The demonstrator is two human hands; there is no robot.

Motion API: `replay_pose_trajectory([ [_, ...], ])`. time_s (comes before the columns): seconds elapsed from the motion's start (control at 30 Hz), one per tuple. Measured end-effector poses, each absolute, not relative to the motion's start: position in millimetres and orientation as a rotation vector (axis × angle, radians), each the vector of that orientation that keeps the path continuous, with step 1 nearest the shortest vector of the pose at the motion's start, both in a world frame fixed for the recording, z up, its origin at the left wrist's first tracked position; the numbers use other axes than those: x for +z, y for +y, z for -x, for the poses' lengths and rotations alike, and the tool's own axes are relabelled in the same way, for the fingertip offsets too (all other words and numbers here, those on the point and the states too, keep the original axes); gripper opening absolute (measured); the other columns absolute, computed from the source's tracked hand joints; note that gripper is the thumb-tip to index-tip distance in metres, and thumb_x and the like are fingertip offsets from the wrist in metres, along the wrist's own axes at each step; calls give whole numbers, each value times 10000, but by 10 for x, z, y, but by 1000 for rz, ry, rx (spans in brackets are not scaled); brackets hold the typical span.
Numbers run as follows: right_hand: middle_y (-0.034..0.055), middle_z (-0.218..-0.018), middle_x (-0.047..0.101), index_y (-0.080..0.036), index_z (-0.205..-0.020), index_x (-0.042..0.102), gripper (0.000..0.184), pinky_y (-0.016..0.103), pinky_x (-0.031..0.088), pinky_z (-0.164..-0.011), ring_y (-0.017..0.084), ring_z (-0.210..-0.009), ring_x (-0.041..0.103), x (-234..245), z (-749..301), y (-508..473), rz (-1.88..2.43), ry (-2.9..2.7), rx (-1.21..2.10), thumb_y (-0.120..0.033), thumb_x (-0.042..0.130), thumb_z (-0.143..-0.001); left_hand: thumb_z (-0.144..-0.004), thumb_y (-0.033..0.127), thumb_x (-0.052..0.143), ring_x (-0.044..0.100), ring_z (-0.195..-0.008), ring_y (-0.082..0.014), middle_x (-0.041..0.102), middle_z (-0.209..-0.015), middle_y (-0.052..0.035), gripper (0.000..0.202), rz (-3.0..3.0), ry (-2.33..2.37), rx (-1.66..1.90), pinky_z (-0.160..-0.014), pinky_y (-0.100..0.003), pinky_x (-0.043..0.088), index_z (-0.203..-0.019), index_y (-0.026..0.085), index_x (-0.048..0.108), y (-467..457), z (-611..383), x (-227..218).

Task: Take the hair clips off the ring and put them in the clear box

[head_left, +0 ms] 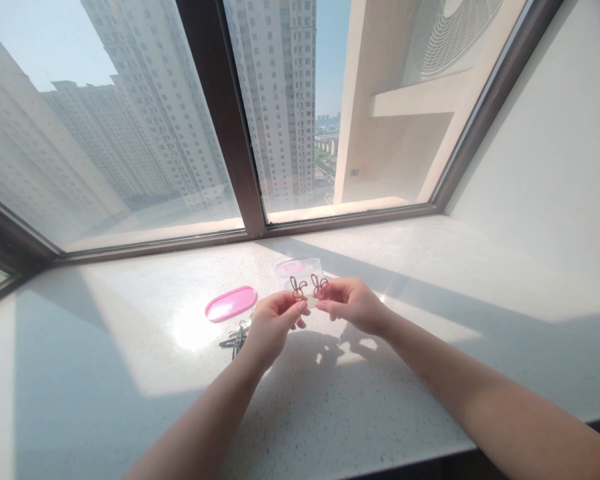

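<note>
Over the sill (360, 413), there is room to pass between the right hand (355, 305) and the wall (555, 167) toward the back right corner. From the front edge, the left hand (273, 327) and right hand obstruct the translucent box (283, 275); to its left lie the pink lid (231, 304) and dark clips (239, 341).

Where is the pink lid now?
In the head view, the pink lid lies on the windowsill, left of the translucent container and the left hand.

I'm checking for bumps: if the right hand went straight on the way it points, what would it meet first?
Likely the left hand, holding a brown looped piece, though exact depth is unclear.
</note>
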State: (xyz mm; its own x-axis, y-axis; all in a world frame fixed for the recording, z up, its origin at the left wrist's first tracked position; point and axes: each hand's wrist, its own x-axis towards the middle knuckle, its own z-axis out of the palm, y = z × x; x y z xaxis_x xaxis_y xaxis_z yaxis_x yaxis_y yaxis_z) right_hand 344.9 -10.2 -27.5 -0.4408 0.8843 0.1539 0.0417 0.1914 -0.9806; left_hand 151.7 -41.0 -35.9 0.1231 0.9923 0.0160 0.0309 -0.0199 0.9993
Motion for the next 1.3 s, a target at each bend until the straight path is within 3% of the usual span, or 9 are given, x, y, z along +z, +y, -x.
replay_pose_trajectory([
  [1.3,22,-683,645,-113,-850,682,205,252,501,-508,108,-537,570,-290,-3449,-104,886,-1684,1344,-281,729,-744,-798,326,684,589,-591,-116,683,-719,-36,192,-1314,1137,1116,-558,-224,430,-855,142,684,-414,-1519,-335],
])
